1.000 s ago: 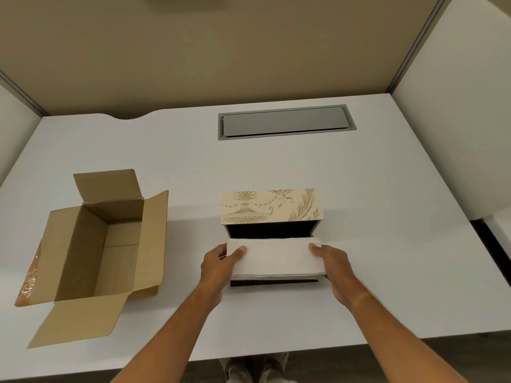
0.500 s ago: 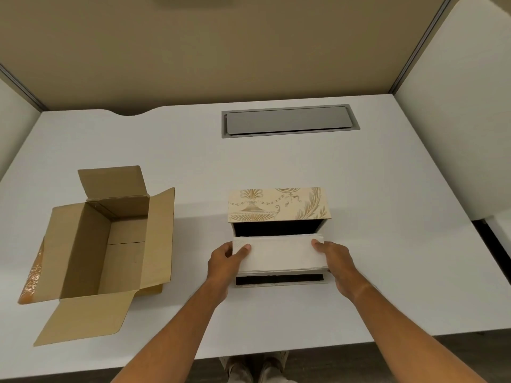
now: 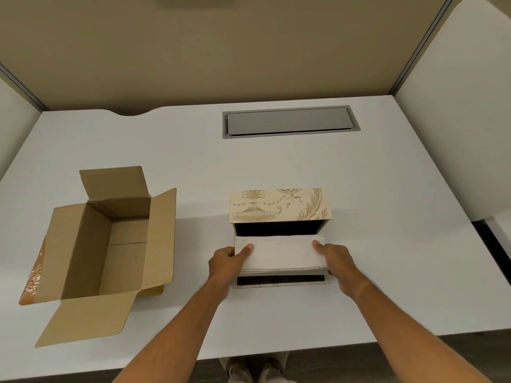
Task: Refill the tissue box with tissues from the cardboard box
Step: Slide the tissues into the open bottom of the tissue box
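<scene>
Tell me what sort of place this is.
Probably an office cubicle: a white desk with a grey cable hatch set into it, and tan partition panels closing it in behind and at the sides.

A white counter with a grey hatch stands against beige partition walls; dark floor below.

Both hands, left and right, grip the tissue stack over the open tissue box.

cream gold-patterned tissue box, white tissues
</scene>
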A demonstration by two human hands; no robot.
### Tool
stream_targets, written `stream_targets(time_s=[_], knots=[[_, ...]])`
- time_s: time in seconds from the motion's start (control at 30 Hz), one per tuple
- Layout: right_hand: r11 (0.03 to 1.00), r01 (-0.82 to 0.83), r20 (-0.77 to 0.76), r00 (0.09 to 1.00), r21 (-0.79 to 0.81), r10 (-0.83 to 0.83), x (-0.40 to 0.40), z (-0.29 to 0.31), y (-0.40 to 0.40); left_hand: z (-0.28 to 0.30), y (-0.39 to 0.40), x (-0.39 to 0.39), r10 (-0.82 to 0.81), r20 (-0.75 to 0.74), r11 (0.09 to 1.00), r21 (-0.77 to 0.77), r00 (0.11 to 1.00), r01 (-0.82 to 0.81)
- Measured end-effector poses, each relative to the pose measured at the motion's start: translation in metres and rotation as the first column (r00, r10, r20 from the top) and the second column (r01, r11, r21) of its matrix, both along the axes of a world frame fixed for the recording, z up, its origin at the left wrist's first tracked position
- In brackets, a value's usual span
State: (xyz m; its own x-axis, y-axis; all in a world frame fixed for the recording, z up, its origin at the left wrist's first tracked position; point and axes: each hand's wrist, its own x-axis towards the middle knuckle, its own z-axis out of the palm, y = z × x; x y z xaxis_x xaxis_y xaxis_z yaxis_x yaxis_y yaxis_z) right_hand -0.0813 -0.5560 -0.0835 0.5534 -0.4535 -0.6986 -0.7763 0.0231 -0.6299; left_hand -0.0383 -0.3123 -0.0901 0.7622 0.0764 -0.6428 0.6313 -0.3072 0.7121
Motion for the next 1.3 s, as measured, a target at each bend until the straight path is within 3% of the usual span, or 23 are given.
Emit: stream_targets(time_s=[0.37,0.67,1.3], knots=[[0.99,-0.124,-0.024,0.992,-0.061,0.123,0.0026,-0.002,-0.0058,0.0018,0.0001,0.0003,-0.025,-0.004,0.999,0.043,1.0,0.025],[0.995,-0.097,-0.004,0.995,0.013,0.097,0.0002,-0.0001,-0.0063,0.0032,-0.0001,0.0025,-0.044,-0.001,0.996,0.072,0.999,0.044],[0.989,-0.143,0.02,0.989,-0.036,0.144,-0.0063,0.0032,-0.0019,0.0054,-0.0029,-0.0021,-0.06,0.031,0.993,0.101,0.998,0.056]])
